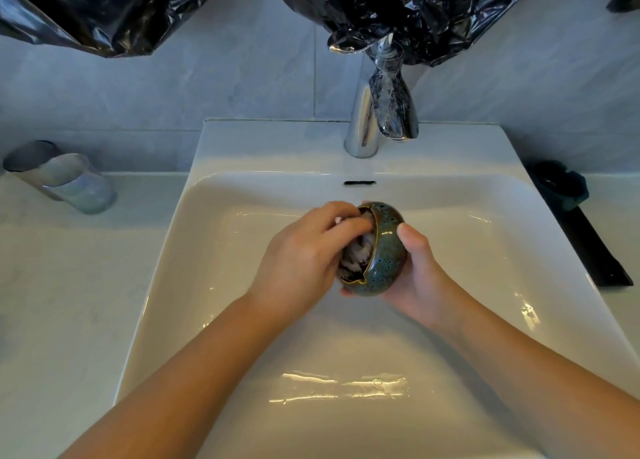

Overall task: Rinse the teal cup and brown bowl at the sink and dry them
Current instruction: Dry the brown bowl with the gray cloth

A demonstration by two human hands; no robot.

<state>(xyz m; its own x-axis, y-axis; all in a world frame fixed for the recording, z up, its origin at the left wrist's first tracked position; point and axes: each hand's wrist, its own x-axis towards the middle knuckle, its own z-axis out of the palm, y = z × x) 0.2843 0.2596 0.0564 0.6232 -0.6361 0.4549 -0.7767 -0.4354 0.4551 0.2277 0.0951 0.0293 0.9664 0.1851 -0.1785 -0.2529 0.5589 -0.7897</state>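
Over the white sink basin my right hand grips a small round bowl, speckled green-teal outside with a brown rim. The bowl is tipped on its side with its mouth facing left. My right thumb presses on its outer wall and the fingers cup it from below. My left hand has its fingers curled into the bowl's mouth, pinching a crumpled white wad of paper or cloth against the inside. A dark teal cup-like object sits on the counter at the right.
A chrome faucet, partly wrapped in black plastic, stands behind the basin with no water running. Two glass tumblers stand on the left counter. A black tray lies along the right edge of the sink. Black plastic sheeting hangs above.
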